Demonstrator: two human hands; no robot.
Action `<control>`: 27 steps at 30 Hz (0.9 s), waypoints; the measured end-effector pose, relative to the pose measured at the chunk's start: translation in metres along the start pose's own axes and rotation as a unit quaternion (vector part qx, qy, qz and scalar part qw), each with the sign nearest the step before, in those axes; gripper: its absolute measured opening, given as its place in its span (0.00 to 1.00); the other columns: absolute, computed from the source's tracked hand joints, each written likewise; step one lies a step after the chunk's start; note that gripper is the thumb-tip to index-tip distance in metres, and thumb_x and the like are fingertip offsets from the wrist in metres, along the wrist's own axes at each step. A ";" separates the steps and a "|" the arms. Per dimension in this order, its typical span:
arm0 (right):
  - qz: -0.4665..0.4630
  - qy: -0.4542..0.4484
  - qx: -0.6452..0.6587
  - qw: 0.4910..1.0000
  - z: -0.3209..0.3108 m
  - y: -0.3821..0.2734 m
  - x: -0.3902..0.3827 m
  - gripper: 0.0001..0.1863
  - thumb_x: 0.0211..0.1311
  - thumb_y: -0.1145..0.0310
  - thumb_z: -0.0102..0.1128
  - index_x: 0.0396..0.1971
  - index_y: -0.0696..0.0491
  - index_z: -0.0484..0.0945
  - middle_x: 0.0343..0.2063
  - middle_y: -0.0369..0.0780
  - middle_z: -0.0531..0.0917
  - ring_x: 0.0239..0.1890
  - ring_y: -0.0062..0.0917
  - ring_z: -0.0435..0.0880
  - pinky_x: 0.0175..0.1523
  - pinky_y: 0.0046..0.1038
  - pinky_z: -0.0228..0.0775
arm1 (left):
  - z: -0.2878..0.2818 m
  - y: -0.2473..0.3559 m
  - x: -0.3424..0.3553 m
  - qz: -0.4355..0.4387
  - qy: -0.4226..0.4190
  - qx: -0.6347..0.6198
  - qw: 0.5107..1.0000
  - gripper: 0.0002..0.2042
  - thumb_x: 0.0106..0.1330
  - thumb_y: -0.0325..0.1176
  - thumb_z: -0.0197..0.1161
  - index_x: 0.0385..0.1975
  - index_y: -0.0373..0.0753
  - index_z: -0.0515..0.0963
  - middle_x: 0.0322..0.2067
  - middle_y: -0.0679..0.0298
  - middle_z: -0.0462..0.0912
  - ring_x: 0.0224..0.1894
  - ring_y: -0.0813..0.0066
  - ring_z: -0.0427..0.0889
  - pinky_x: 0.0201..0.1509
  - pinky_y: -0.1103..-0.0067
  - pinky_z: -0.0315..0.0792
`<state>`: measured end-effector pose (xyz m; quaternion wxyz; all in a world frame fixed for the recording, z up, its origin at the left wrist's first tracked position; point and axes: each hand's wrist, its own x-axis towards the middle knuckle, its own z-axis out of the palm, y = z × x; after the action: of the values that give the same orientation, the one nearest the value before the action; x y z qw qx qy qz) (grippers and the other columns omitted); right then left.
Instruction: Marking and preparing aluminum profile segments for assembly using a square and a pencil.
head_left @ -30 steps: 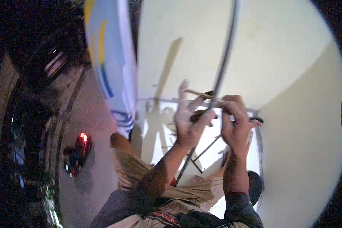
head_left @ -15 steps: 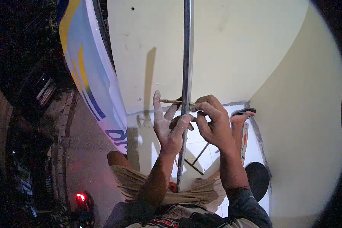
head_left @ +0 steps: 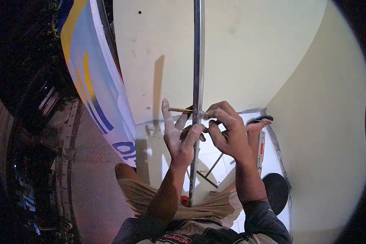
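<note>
A grey metal bar (head_left: 197,61) runs upright through the middle of the view. A brassy threaded bolt (head_left: 180,110) sticks out crosswise from its left side, with a small nut end (head_left: 203,114) showing on the right side. My left hand (head_left: 179,140), dusted white, is closed on the bar, its thumb on the near side and some fingers behind. Its index finger points up, touching the bolt's far tip. My right hand (head_left: 229,130) is closed, curled fingertips at the nut end; the exact grip is partly hidden.
A cream wall (head_left: 264,49) with small holes stands ahead. A white and blue banner (head_left: 97,85) hangs at left, above a dark street (head_left: 97,195). Below are white tiles (head_left: 211,158), a T-shaped metal piece (head_left: 207,179), an orange-marked level (head_left: 262,148) and a round black object (head_left: 275,194).
My hands stay at the bar and bolt, with little visible finger movement. The view has shifted slightly, and the red light on the street at lower left is gone from sight.
</note>
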<state>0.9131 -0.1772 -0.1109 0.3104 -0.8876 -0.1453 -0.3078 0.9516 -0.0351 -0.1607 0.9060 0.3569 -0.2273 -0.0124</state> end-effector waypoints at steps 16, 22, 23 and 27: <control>-0.037 0.053 -0.012 0.998 0.005 -0.018 0.000 0.08 0.59 0.75 0.64 0.37 0.58 0.76 0.30 0.45 0.80 0.29 0.37 0.83 0.30 0.34 0.75 | -0.003 0.001 -0.013 0.002 0.000 -0.020 1.000 0.52 0.62 0.32 0.69 0.75 0.42 0.32 0.54 0.38 0.73 0.37 0.67 0.85 0.33 0.79 0.81; -0.036 0.023 -0.047 0.998 0.001 -0.020 -0.002 0.08 0.60 0.73 0.64 0.37 0.57 0.77 0.27 0.43 0.80 0.26 0.36 0.83 0.30 0.34 0.74 | 0.004 0.008 -0.016 -0.022 0.004 -0.004 1.000 0.51 0.58 0.33 0.71 0.76 0.43 0.38 0.53 0.49 0.75 0.45 0.71 0.79 0.41 0.81 0.79; -0.029 0.043 -0.034 0.998 0.000 -0.025 -0.001 0.08 0.59 0.73 0.64 0.37 0.56 0.76 0.27 0.43 0.79 0.26 0.37 0.82 0.29 0.34 0.74 | 0.006 0.007 -0.016 -0.006 0.011 0.003 1.000 0.51 0.59 0.33 0.70 0.76 0.43 0.38 0.53 0.48 0.75 0.47 0.69 0.79 0.45 0.79 0.78; -0.101 0.042 -0.114 0.987 -0.002 -0.027 0.009 0.06 0.55 0.76 0.62 0.33 0.57 0.75 0.25 0.42 0.77 0.22 0.34 0.79 0.26 0.30 0.70 | -0.001 0.001 -0.012 0.037 -0.007 -0.002 0.999 0.50 0.62 0.27 0.67 0.74 0.40 0.32 0.54 0.39 0.74 0.42 0.67 0.84 0.39 0.77 0.83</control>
<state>0.9069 -0.1566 -0.0915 0.1805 -0.8840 -0.1855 -0.3893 0.9409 -0.0317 -0.1658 0.9047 0.3465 -0.2471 0.0183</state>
